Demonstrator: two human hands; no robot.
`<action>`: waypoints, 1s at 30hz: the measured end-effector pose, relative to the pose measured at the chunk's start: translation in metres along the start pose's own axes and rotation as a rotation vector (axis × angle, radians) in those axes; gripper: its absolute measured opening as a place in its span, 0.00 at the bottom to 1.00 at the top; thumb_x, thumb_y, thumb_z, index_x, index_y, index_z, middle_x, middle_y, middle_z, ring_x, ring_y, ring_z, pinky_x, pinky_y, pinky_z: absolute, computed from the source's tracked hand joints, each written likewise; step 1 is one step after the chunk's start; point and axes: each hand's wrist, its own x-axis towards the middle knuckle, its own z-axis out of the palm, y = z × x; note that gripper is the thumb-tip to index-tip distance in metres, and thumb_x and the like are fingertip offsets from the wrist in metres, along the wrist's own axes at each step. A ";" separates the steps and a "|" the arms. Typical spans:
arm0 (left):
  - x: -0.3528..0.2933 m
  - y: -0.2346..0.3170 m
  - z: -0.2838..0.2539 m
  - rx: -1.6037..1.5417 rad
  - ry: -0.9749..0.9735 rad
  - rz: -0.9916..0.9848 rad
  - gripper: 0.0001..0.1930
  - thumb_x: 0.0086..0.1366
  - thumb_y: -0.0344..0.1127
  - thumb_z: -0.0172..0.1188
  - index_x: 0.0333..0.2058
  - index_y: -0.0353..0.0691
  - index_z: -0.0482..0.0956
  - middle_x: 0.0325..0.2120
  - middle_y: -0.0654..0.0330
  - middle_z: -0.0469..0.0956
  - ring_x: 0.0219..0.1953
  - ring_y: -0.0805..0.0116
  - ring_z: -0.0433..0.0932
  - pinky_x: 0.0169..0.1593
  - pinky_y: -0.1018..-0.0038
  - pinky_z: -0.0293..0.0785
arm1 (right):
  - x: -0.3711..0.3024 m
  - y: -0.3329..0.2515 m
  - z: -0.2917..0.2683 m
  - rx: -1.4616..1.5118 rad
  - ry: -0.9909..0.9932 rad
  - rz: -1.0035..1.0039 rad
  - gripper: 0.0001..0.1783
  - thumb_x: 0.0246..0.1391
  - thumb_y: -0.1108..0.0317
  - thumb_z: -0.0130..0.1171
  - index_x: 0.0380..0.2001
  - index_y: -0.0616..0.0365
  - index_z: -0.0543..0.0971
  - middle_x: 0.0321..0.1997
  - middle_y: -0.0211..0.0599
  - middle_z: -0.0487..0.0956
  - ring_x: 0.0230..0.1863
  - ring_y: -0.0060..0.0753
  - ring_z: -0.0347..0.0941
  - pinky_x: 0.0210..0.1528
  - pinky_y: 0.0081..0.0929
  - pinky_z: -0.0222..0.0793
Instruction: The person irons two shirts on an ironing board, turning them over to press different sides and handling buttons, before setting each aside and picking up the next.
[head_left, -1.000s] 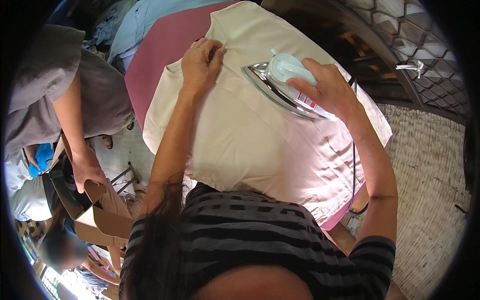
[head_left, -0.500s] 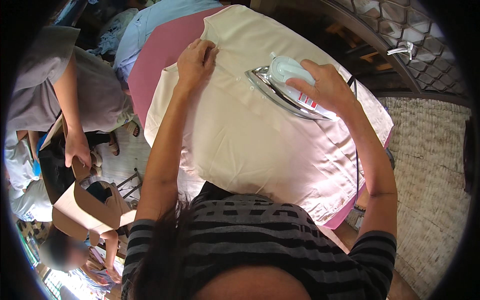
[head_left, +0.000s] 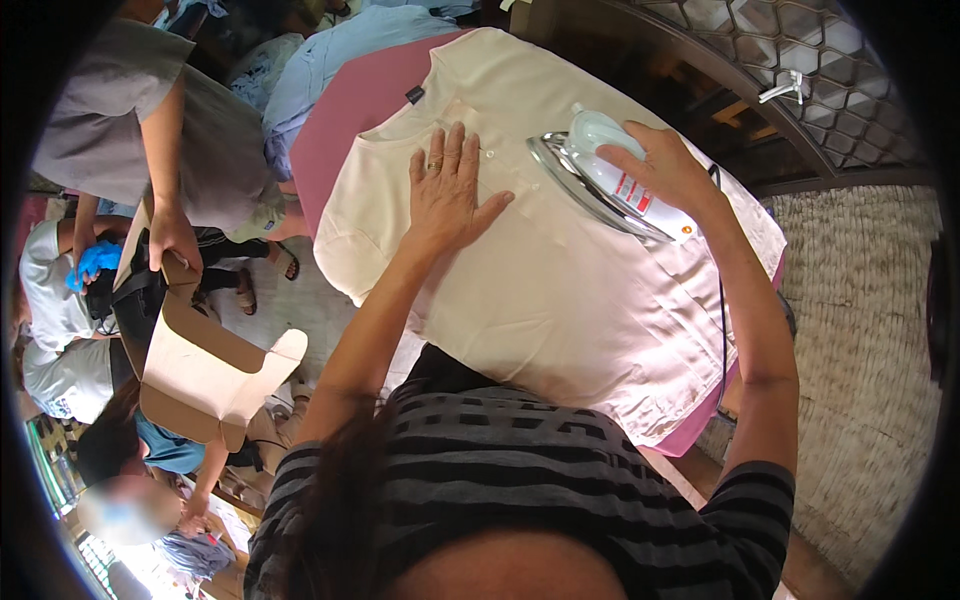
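A cream, satiny shirt (head_left: pixel 510 280) lies spread over a pink-covered ironing board (head_left: pixel 335 130). Its neckline, with a small dark label, points to the upper left, and small round buttons run down from it. My left hand (head_left: pixel 447 190) rests flat on the shirt below the neckline, fingers stretched out, a ring on one of them. Wrapped round the handle of a pale green and white iron (head_left: pixel 600 165) is my right hand (head_left: pixel 665 170). The iron's metal soleplate sits on the right half of the shirt, its tip toward the upper left.
A black cord (head_left: pixel 722 300) runs down by my right forearm. Light blue cloth (head_left: pixel 350 65) is heaped beyond the board. At left a person in grey holds an open cardboard box (head_left: pixel 205 350); other people are behind. A metal lattice door (head_left: pixel 800 60) stands at the upper right.
My left hand has left the neckline, moved right and down, and opened flat on the shirt. The iron has shifted slightly right in view. The cardboard box has moved to the right.
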 end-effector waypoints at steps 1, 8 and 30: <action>0.000 -0.001 -0.002 -0.015 0.000 0.009 0.48 0.65 0.65 0.51 0.70 0.33 0.52 0.73 0.45 0.46 0.76 0.46 0.39 0.72 0.47 0.33 | -0.005 0.001 -0.001 -0.005 0.021 0.050 0.26 0.60 0.46 0.61 0.39 0.64 0.80 0.26 0.51 0.79 0.27 0.44 0.76 0.35 0.39 0.70; 0.002 -0.055 -0.005 -0.081 0.270 -0.142 0.38 0.65 0.54 0.56 0.66 0.34 0.62 0.69 0.45 0.57 0.72 0.43 0.50 0.70 0.45 0.42 | -0.090 -0.060 0.022 0.150 0.233 0.203 0.20 0.63 0.54 0.57 0.39 0.64 0.74 0.27 0.57 0.80 0.29 0.48 0.80 0.33 0.39 0.71; 0.061 -0.084 -0.012 -0.353 0.193 -0.107 0.09 0.56 0.42 0.68 0.27 0.46 0.79 0.31 0.64 0.76 0.39 0.60 0.72 0.45 0.61 0.58 | -0.039 -0.146 0.129 0.294 0.156 0.345 0.21 0.67 0.55 0.52 0.39 0.66 0.66 0.28 0.61 0.76 0.32 0.65 0.76 0.36 0.47 0.68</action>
